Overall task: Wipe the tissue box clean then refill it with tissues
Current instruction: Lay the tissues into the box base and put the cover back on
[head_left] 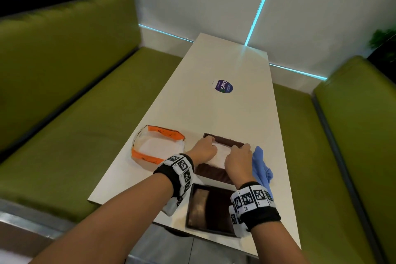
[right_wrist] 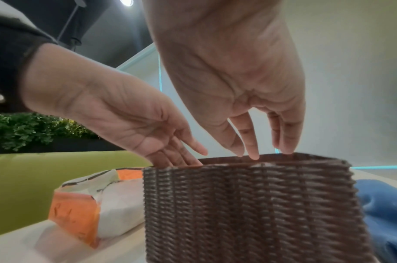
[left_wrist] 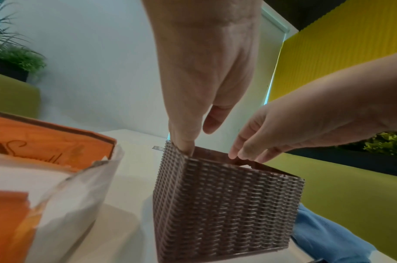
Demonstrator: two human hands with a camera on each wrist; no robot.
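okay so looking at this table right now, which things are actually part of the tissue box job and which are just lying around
Part of the job:
woven brown tissue box
white tissues inside it
orange tissue pack
blue cloth
dark lid lying near the table edge
left hand and right hand reaching into the box

Just lying about:
round purple sticker
green bench seats

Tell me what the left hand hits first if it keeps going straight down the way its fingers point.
The left hand would likely meet the white tissues inside the woven tissue box first; how deep they sit is unclear.

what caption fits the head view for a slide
Both hands, left hand and right hand, press tissues into the brown woven box.
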